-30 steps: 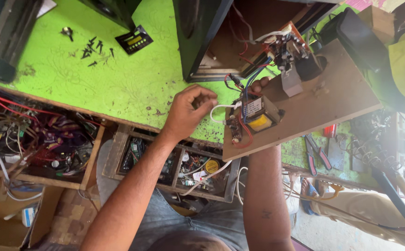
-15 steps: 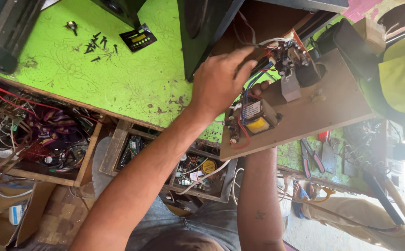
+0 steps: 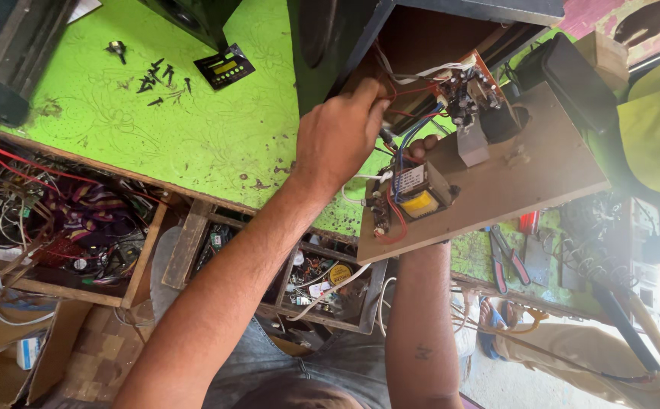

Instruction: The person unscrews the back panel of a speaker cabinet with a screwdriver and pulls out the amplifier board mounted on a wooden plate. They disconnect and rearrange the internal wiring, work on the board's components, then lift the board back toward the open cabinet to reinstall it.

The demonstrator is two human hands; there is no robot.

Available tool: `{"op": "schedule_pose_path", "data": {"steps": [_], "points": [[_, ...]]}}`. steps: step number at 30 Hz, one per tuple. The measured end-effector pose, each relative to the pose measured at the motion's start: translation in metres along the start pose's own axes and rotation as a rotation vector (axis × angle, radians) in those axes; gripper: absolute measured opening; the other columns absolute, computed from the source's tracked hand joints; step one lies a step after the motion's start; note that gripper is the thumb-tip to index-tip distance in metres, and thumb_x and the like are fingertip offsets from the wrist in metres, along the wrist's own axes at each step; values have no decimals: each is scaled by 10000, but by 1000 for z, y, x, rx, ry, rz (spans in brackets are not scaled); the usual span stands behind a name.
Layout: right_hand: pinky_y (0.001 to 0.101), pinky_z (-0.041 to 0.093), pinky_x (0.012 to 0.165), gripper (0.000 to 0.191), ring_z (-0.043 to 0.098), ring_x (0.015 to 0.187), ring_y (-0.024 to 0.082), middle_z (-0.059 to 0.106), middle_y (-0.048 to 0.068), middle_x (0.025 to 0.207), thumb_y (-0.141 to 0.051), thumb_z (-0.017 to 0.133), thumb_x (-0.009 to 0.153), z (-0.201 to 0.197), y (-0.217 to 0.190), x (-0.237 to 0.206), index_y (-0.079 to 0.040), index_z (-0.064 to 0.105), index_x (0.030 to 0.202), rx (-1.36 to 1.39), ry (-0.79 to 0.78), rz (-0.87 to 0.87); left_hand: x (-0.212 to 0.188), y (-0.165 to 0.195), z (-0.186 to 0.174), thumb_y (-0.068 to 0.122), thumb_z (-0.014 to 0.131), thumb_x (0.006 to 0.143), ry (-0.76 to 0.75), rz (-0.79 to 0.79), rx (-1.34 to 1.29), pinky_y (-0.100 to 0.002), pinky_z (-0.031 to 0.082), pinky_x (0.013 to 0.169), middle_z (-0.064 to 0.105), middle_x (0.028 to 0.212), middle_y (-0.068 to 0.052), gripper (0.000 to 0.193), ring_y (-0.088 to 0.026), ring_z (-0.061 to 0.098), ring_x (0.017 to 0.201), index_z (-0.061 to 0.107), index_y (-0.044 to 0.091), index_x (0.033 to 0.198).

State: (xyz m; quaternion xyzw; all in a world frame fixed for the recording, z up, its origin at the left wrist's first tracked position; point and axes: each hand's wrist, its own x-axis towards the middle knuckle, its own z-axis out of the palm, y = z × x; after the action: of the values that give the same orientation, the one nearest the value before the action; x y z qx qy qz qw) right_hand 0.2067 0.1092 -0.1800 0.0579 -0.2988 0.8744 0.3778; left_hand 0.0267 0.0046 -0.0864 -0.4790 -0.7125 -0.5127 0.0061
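Left hand (image 3: 337, 140) reaches over the wooden panel's (image 3: 527, 174) upper edge, its fingers bunched together on the bundle of wires (image 3: 405, 132) at the black cabinet's (image 3: 360, 38) opening. Right hand (image 3: 421, 148) props the panel from beneath, mostly hidden; whether its fingers grip, I cannot tell. On the panel sits a yellow-wound transformer (image 3: 417, 193), with a circuit board (image 3: 470, 87) above it. Left of the panel, black screws (image 3: 156, 79) lie on the green desk (image 3: 178, 144).
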Motion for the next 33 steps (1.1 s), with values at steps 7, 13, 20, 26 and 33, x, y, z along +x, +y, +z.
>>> {"op": "schedule_pose_path", "data": {"steps": [7,13,20,26,33], "points": [[467,614,896,502,538,1229,294,542,180,1263,-392,508,1107,3,1,-2,27,495,1383,-4,19,-4,-1,3,-1,251,632,1014,-7,-58,7,-494,546,592,739,755,-129,140,-359,730,710,651,112,1003],[458,606,904,499,542,1221,292,547,176,1259,-394,513,1103,2,1,-1,24,501,1376,-6,40,-24,1,6,-3,206,616,997,50,-93,-45,-478,569,629,771,818,-98,114,-347,748,744,642,95,1005],[447,598,914,495,546,1212,289,552,172,1254,-395,520,1099,2,3,1,20,509,1368,-14,53,-38,4,7,-2,189,619,980,46,-126,-84,-481,575,649,783,839,-89,103,-346,756,755,638,90,995],[438,590,923,491,550,1205,287,557,168,1250,-397,525,1095,-1,3,1,16,515,1360,-19,64,-47,7,26,2,220,601,1044,118,72,-81,-358,603,558,684,1089,-188,259,-274,746,696,631,47,1235],[428,581,933,487,555,1196,284,563,164,1245,-399,532,1090,-4,6,3,12,522,1352,-26,94,-67,35,45,9,293,608,1071,48,175,-259,-382,609,802,720,1060,-32,217,-231,753,930,708,128,1169]]}}
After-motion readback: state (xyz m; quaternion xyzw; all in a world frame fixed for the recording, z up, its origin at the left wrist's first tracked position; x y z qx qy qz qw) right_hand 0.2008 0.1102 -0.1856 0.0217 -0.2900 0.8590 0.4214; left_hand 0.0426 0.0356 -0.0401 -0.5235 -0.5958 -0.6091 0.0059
